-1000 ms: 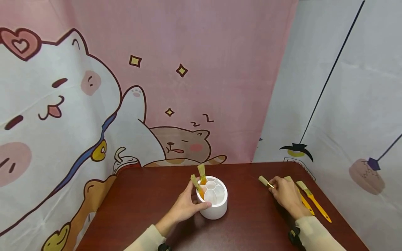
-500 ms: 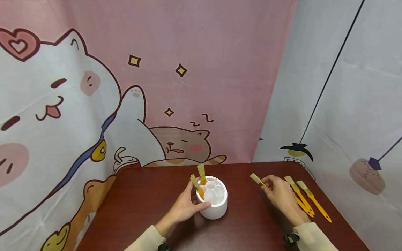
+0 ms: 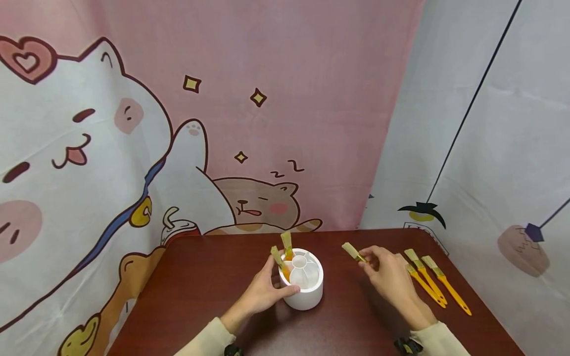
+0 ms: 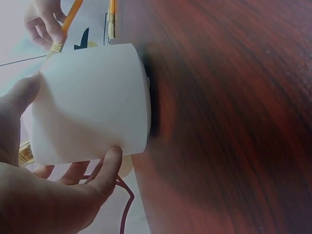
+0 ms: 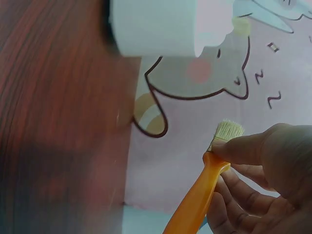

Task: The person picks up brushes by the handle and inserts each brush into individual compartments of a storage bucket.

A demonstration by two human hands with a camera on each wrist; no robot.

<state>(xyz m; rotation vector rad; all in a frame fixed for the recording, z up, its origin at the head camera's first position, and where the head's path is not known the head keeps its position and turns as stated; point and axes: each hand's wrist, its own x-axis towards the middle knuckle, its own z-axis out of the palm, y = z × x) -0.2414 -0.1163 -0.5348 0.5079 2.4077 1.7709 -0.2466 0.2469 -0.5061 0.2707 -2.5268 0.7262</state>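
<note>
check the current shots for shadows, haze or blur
Head view: soft shadows on the table by left hand and right hand; left wrist view: pale haze in the upper left corner; right wrist view: the white container looks softer than the held brush.

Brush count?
6: two brushes in the cup, one in the right hand, three on the table at right, one of those partly behind that hand.

Cartoon-printed hangings (image 3: 311, 113) around a table (image 3: 191, 282) suggest a makeshift booth.

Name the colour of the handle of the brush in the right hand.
Orange; the handle shows best in the right wrist view.
</note>
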